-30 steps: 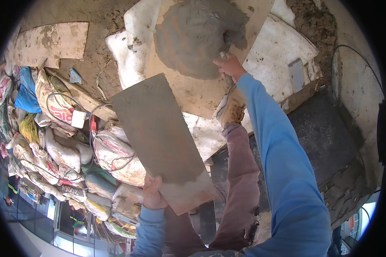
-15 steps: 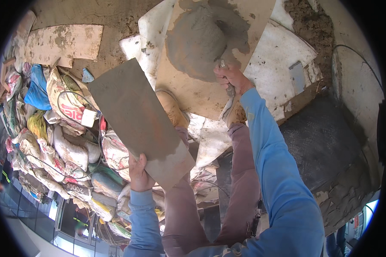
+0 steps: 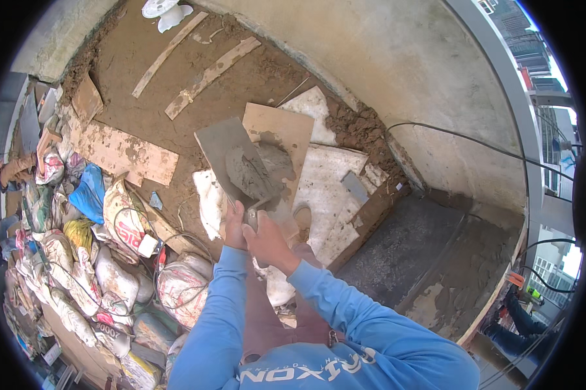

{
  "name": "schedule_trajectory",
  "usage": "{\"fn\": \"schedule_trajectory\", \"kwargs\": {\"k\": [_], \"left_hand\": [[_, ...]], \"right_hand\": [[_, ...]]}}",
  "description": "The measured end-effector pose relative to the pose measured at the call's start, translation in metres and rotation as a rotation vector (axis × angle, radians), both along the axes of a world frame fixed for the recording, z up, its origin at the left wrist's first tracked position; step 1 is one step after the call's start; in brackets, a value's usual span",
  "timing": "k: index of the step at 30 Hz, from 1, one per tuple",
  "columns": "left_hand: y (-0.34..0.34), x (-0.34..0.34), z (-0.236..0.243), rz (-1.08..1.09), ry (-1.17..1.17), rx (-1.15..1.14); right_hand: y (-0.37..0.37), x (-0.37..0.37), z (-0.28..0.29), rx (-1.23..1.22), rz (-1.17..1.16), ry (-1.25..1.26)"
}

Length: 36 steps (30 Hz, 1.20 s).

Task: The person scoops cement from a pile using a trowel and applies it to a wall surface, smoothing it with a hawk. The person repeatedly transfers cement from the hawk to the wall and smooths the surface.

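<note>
My left hand (image 3: 235, 225) grips the near edge of a flat grey rectangular tile (image 3: 220, 140), tilted out in front of me. On the tile lies a wet lump of grey mortar (image 3: 248, 174). Close beside the left hand, my right hand (image 3: 267, 242) is closed around the handle of a trowel (image 3: 252, 216), at the tile's near end. Its blade is hard to make out against the mortar. Beyond and partly under the tile, a tan board (image 3: 281, 123) carries more wet mortar (image 3: 276, 158).
Stuffed sacks (image 3: 118, 279) pile up at the left, with a black cable across them. White sheets (image 3: 328, 179) lie around the board. A dark slab (image 3: 400, 244) is at the right, below a concrete wall (image 3: 429, 84). Wood strips (image 3: 211, 77) rest on the muddy ground.
My right hand and trowel have come from the mortar heap to the tile's near end. A mortar lump now sits on the tile. The view has shifted, showing more ground and wall.
</note>
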<state>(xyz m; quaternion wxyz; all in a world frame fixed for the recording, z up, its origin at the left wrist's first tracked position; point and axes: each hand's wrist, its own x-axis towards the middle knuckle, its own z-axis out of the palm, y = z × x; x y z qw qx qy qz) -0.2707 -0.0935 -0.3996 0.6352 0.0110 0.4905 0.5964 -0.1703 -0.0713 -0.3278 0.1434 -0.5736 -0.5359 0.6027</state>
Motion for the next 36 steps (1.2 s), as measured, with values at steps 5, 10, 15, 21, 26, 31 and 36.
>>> {"fn": "schedule_trajectory", "kwargs": {"k": [5, 10, 15, 21, 26, 31, 36], "left_hand": [[0.014, 0.025, 0.088, 0.02, -0.118, 0.182], [0.048, 0.04, 0.227, -0.02, -0.382, 0.334], [0.034, -0.002, 0.306, -0.25, -0.462, 0.47], [0.002, -0.027, 0.398, -0.524, -0.559, 0.538], [-0.003, -0.054, 0.41, -0.727, -0.511, 0.45], [-0.008, -0.05, 0.424, -0.858, -0.418, 0.394], [-0.017, -0.02, 0.448, -1.036, -0.362, 0.383]], "right_hand": [[-0.026, 0.035, 0.192, 0.203, -0.04, 0.111], [-0.019, 0.111, 0.334, 0.62, 0.066, 0.302], [0.02, 0.184, 0.387, 0.747, 0.217, 0.092], [-0.001, 0.181, 0.337, 0.946, 0.001, -0.156], [-0.032, 0.119, 0.341, 1.188, -0.167, 0.028], [-0.049, 0.133, 0.327, 1.282, -0.213, -0.069], [-0.093, 0.167, 0.346, 1.032, -0.236, -0.064]]}}
